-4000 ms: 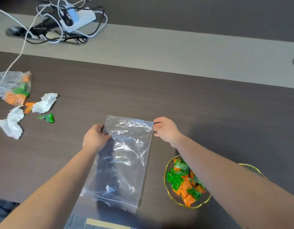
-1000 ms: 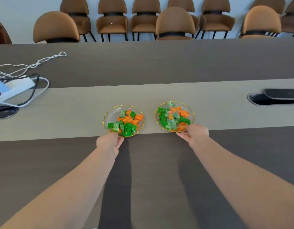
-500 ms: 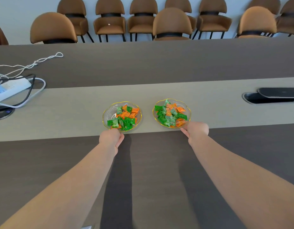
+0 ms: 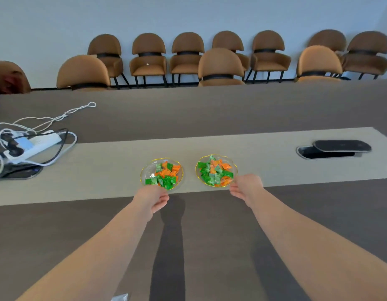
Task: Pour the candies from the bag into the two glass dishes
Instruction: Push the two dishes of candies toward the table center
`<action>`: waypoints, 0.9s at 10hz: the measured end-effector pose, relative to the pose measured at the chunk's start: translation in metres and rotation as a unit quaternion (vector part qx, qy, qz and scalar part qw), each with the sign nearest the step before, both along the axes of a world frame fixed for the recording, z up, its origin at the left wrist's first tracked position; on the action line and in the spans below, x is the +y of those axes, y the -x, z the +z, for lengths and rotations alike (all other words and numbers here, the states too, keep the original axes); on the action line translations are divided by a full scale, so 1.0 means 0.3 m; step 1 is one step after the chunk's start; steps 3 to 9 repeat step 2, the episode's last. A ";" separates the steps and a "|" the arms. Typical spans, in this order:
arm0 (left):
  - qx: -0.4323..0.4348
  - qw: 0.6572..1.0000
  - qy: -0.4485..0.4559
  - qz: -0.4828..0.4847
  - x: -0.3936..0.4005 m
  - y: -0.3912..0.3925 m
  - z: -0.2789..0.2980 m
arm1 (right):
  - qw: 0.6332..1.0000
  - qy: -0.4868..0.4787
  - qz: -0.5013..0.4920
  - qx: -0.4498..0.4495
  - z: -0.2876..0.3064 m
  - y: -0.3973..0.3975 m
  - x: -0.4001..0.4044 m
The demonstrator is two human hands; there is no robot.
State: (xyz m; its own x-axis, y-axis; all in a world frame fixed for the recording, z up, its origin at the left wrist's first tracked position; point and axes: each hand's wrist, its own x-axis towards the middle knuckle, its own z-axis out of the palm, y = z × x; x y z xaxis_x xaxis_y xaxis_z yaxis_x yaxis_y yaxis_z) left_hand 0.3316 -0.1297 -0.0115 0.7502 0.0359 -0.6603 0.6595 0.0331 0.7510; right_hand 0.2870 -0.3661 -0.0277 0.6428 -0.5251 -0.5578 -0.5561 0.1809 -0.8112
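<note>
Two gold-rimmed glass dishes stand side by side on the beige strip of the table, the left dish (image 4: 145,173) and the right dish (image 4: 234,165). Both hold several green and orange wrapped candies (image 4: 164,173). My left hand (image 4: 152,198) is just in front of the left dish, fingers apart, holding nothing. My right hand (image 4: 245,187) sits at the near right rim of the right dish, also with loose fingers and nothing in it. A corner of the clear plastic bag (image 4: 121,297) shows at the bottom edge of the view.
A white power strip (image 4: 36,144) with tangled cables lies at the left on the strip. An open cable hatch (image 4: 334,149) is set into the table at the right. Brown chairs (image 4: 220,66) line the far side and the wall.
Four seconds ago both hands held the empty bag flat. Since then they held the dishes' near rims on the beige strip; now both hands have let go and drawn back slightly.
</note>
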 end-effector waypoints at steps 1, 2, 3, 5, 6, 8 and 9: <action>-0.008 0.995 -0.033 -0.096 0.026 0.096 0.084 | 0.995 0.017 0.091 0.030 0.100 0.101 0.045; -0.040 0.988 -0.063 -0.139 0.058 0.215 0.212 | 0.987 0.030 0.160 0.015 0.192 0.195 0.061; -0.040 0.988 -0.063 -0.139 0.058 0.215 0.212 | 0.987 0.030 0.160 0.015 0.192 0.195 0.061; -0.040 0.988 -0.063 -0.139 0.058 0.215 0.212 | 0.987 0.030 0.160 0.015 0.192 0.195 0.061; -0.040 0.988 -0.063 -0.139 0.058 0.215 0.212 | 0.987 0.030 0.160 0.015 0.192 0.195 0.061; -0.040 0.988 -0.063 -0.139 0.058 0.215 0.212 | 0.987 0.030 0.160 0.015 0.192 0.195 0.061; -0.040 0.988 -0.063 -0.139 0.058 0.215 0.212 | 0.987 0.030 0.160 0.015 0.192 0.195 0.061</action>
